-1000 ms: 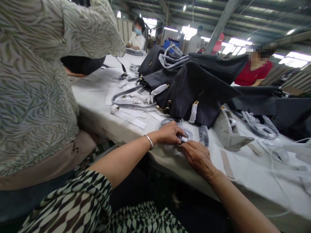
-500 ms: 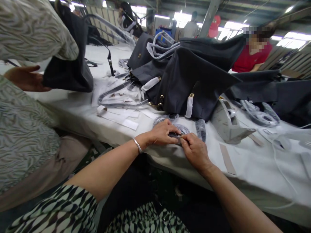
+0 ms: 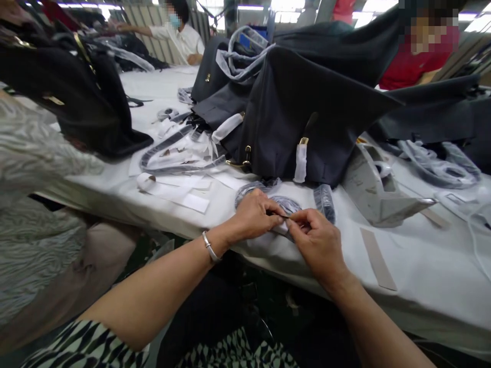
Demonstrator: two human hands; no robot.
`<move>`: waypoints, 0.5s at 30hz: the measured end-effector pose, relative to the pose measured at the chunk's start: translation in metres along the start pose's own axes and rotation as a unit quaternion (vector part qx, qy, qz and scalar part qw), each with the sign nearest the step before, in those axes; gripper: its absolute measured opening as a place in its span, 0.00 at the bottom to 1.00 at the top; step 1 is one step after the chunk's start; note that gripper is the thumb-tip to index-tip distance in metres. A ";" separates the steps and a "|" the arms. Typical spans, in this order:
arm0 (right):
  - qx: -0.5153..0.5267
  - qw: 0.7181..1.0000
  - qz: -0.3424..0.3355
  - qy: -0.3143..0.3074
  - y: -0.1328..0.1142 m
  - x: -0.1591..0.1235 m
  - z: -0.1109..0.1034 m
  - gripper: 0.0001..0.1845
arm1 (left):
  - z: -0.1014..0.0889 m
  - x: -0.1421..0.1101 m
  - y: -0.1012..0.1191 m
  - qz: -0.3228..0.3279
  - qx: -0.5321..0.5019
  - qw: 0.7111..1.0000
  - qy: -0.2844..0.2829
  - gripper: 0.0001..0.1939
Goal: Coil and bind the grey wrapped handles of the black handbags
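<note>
Near the table's front edge, my left hand (image 3: 255, 217) and my right hand (image 3: 318, 240) meet with fingertips pinched. Between them is a small dark strap (image 3: 284, 217), seen nearly edge-on; most of it is hidden by the fingers. Just behind my left hand lie coiled straps (image 3: 249, 191) in clear plastic wrap. Another plastic-wrapped strap piece (image 3: 324, 200) rests beyond my right hand. A large black bag (image 3: 295, 117) stands behind both hands, its buckled tab covered in white wrapping.
A grey tape dispenser (image 3: 383, 189) sits to the right, with a beige strip (image 3: 378, 259) in front of it. White paper strips (image 3: 180, 191) lie on the left. A co-worker at the left handles another black bag (image 3: 88, 97). More black bags (image 3: 433, 110) stand at the right.
My fingers have shifted on the strap, which shows less of its dark face now. The co-worker's bag at the left has been turned and shows gold fittings. The view has shifted slightly.
</note>
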State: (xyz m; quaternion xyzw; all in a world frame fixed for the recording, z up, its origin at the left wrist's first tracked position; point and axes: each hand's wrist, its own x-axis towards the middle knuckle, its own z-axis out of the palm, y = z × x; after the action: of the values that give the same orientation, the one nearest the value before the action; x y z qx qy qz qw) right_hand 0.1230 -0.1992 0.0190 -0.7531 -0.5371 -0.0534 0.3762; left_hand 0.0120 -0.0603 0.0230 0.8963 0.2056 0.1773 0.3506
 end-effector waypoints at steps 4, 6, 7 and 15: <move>-0.006 1.000 -0.008 0.007 0.003 0.006 -0.001 0.05 | 0.004 -0.001 -0.001 0.020 0.006 1.000 0.018 0.05; -0.002 1.000 -0.023 0.002 0.005 0.007 -0.002 0.09 | 0.005 -0.001 -0.002 0.027 0.008 0.999 0.028 0.04; 0.000 0.999 -0.037 -0.007 0.006 0.007 -0.003 0.08 | 0.005 -0.002 -0.001 0.030 0.006 0.999 0.034 0.03; -0.035 0.991 -0.131 -0.016 0.010 -0.002 0.005 0.08 | 0.009 0.000 -0.001 0.021 -0.023 0.998 0.048 0.02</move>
State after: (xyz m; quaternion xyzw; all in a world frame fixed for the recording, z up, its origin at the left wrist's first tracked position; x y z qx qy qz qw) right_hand 0.1293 -0.1993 0.0092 -0.6900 -0.6348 -0.1089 0.3302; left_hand 0.0158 -0.0646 0.0161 0.8826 0.1987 0.2319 0.3574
